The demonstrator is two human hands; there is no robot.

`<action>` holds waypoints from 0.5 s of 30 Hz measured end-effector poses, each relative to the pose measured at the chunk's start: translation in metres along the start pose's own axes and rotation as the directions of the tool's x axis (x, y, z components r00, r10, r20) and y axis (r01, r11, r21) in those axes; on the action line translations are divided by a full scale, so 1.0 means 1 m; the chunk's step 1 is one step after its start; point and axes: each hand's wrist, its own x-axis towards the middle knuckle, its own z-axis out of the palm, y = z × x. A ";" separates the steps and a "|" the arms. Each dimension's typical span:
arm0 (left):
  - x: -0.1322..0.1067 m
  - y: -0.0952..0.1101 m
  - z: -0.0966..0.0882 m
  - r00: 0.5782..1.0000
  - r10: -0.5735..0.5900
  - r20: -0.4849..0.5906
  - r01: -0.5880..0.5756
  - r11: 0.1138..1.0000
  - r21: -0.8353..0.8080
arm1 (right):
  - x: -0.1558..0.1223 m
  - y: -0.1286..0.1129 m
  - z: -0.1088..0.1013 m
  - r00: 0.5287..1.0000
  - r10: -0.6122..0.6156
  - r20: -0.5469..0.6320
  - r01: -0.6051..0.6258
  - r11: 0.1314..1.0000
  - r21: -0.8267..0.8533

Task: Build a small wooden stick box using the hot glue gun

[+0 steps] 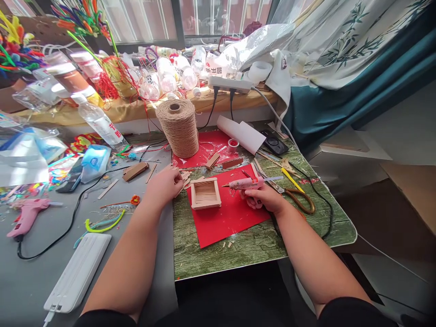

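Observation:
My right hand grips a pink hot glue gun, its nozzle pointing left toward a small square box of wooden craft sticks. The nozzle tip is just right of the box and apart from it. The box stands open side up on a red sheet of paper. Left of the box, my left hand is closed over a pile of loose craft sticks. Its fingertips are partly hidden, so whether a stick is in them does not show.
A twine spool stands behind the box. Scissors and a white paper roll lie at right. On the left are a second pink glue gun, a black cable and a white power bank. Bottles crowd the sill.

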 end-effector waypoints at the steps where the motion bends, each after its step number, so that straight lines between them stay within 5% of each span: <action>1: 0.000 0.001 -0.001 1.000 -0.008 -0.020 0.008 0.999 -0.044 | 0.000 0.001 -0.001 1.000 0.005 0.000 -0.005 1.000 -0.002; 5: -0.001 0.005 -0.004 0.995 -0.081 -0.056 0.058 0.941 -0.334 | 0.000 0.007 -0.005 0.999 0.023 -0.022 -0.023 0.999 -0.027; 9: -0.002 0.013 0.000 0.997 -0.033 -0.067 -0.018 0.769 -0.639 | 0.001 0.011 -0.007 0.999 0.028 -0.034 -0.029 0.999 -0.027; 12: -0.007 0.025 0.007 0.997 0.022 -0.070 -0.065 0.721 -0.690 | 0.002 0.008 -0.006 1.000 0.016 -0.019 -0.016 1.000 0.006; 15: -0.012 0.040 0.012 0.993 0.109 -0.039 -0.109 0.775 -0.623 | 0.002 0.006 -0.005 0.999 0.019 -0.028 -0.019 1.000 -0.001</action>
